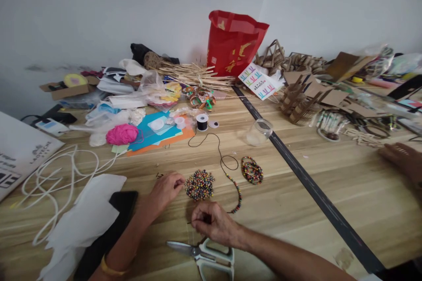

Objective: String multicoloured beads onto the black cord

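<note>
My left hand [167, 191] is at the left edge of a pile of small multicoloured beads [199, 185]. Its fingertips are pressed together; whatever they may hold is too small to make out. Just below the pile, my right hand [214, 224] pinches a thin black cord [220, 148], whose short end sticks out left of the fingers. Beads threaded on it form a curved strand [240, 195] to the right, and the cord loops back toward a black spool [201, 122]. A coiled beaded bracelet [252, 170] lies beside the strand. White-handled scissors [201, 252] rest partly open below my right hand.
A clear jar [260, 132] stands beyond the bracelet. Pink yarn [121, 134] and coloured paper [153, 129] lie back left, near a white cable [74, 162]. A red bag [235, 44] stands at the back. Another person's hand [400, 158] rests at the right.
</note>
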Demonstrator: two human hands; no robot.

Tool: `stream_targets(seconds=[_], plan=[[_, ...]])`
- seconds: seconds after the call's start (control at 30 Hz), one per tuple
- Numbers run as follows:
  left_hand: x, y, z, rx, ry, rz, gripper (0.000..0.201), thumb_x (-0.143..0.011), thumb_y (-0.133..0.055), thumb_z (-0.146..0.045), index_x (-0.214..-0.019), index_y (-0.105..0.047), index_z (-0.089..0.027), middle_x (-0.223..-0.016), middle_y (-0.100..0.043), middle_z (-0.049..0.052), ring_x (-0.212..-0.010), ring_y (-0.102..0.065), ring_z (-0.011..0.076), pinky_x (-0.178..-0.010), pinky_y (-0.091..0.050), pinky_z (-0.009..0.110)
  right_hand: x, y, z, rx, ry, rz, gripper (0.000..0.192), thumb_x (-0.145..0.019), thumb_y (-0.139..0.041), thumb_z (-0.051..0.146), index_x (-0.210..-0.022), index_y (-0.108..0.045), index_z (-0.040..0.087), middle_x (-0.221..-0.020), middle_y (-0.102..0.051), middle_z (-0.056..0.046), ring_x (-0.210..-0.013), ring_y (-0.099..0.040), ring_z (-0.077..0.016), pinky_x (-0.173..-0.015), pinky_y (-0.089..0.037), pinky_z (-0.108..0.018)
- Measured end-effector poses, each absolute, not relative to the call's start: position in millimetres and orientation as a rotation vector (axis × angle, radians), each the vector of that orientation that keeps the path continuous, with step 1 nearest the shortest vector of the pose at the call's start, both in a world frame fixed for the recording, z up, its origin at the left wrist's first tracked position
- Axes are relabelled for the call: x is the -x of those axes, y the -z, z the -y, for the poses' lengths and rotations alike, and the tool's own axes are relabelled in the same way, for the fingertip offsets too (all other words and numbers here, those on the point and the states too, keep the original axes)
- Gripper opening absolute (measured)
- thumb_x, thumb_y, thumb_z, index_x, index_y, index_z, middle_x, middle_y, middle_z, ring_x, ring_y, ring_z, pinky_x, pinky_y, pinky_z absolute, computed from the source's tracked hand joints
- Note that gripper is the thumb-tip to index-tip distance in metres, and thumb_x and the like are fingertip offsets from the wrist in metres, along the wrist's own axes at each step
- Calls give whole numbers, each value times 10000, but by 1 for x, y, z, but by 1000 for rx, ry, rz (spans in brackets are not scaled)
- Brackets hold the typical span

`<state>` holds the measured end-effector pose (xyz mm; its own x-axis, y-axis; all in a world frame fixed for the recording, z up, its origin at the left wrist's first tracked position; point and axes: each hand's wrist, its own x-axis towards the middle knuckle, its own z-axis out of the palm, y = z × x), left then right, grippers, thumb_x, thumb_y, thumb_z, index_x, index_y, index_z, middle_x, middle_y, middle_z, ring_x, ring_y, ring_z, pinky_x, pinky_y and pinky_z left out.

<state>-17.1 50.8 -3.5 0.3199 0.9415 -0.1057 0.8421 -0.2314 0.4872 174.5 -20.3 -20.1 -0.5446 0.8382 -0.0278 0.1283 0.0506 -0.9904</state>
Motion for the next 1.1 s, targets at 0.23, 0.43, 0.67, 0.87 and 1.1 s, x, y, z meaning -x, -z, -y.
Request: stream_targets(seconds=[0.23,0.43,0.67,0.87,1.1], plan=[[14,6,-50,-2131,-368,-1552,130,-746,-577,-118,-755,-691,-181,-790,-703,46,-755,-639,197,-705,-444,272,-175,18,19,954,-1545,1750,91,-715,-542,58,-679,-565,138,-577,-472,43,-518,-413,-73,-487,-320,-171],[18,9,-51,-2069,-419,-1527,121,-738,-582,-151,-752,-697,-186,-781,-713,43,-743,-639,195,-697,-454,275,-175,20,19,953,-1527,1751,76,-719,-549,77,-677,-572,137,-580,-474,41,-514,-409,-71,-484,-317,-170],[20,15,-57,-2050,-484,-1532,160,-759,-538,-167,-772,-697,-165,-780,-710,53,-701,-631,181,-651,-456,255,-174,21,19,963,-1534,1744,70,-721,-546,87,-680,-572,137,-571,-466,43,-506,-404,-72,-475,-313,-172],[16,15,-56,-2103,-518,-1513,167,-776,-542,-162,-810,-704,-185,-823,-713,48,-740,-638,182,-686,-461,260,-174,22,18,974,-1524,1758,77,-718,-545,78,-679,-573,138,-577,-470,43,-513,-407,-71,-481,-316,-170],[14,14,-54,-2172,-477,-1526,175,-790,-542,-130,-814,-703,-193,-836,-699,48,-801,-642,194,-744,-459,278,-175,20,18,970,-1520,1771,75,-712,-549,74,-681,-577,136,-592,-486,37,-529,-421,-70,-491,-325,-169]])
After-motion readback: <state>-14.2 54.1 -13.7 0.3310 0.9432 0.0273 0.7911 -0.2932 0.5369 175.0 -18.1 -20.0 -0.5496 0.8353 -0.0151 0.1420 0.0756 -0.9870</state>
